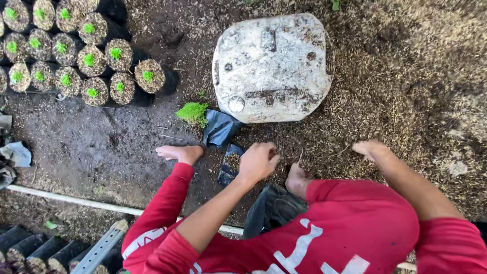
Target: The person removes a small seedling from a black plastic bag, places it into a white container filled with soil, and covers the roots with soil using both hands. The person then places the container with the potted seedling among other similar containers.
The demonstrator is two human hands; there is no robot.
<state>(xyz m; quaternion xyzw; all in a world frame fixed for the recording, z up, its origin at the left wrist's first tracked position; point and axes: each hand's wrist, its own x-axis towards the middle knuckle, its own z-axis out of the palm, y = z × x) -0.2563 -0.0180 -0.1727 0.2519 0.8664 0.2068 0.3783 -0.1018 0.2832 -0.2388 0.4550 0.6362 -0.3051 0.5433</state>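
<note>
Person seated on the ground filling a small black nursery bag (231, 165).
Left hand (257, 161) curled shut just beside the bag; right hand (369, 148) flat, open on husk-soil mix (406, 76). The floppy bag could tip, spilling.

The person sat low in red sleeves. The left hand (257, 161) was curled into a loose fist, knuckles up, forearm bare and stretched forward. The right hand (369, 148) reached out to the side, palm down, fingers flat and together, its arm bent at the elbow.
</note>
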